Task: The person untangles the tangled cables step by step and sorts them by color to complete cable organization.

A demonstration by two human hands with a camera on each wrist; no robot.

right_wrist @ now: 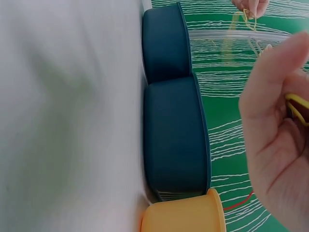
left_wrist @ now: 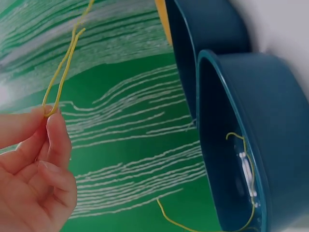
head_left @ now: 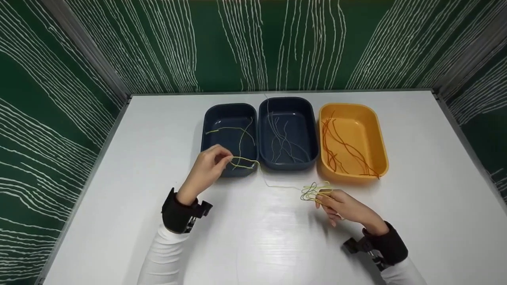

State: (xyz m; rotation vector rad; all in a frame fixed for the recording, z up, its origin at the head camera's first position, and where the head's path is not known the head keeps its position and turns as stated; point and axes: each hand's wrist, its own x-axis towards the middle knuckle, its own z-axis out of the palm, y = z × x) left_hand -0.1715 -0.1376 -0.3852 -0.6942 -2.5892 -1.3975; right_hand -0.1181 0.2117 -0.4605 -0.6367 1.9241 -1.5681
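Over the near edge of the left dark blue bin (head_left: 204, 130), my left hand (head_left: 208, 168) pinches a bent yellow wire (left_wrist: 62, 79) between thumb and fingertips. My right hand (head_left: 344, 206), in front of the yellow bin (head_left: 366, 180), holds a loose tangle of yellow and dark wires (head_left: 313, 193) between thumb and fingers. A thin strand (head_left: 281, 186) stretches from that tangle toward the left hand's wire. Several yellowish wires (head_left: 227, 128) lie in the left bin. In the right wrist view, the palm hides most of the tangle.
A middle dark blue bin (head_left: 289, 167) holds several grey wires (head_left: 282, 138), one rising past its far rim. Reddish-orange wires (head_left: 348, 147) lie in the yellow bin, some over its near rim. The three bins stand side by side on a white table (head_left: 253, 245), before green, white-streaked walls (head_left: 277, 47).
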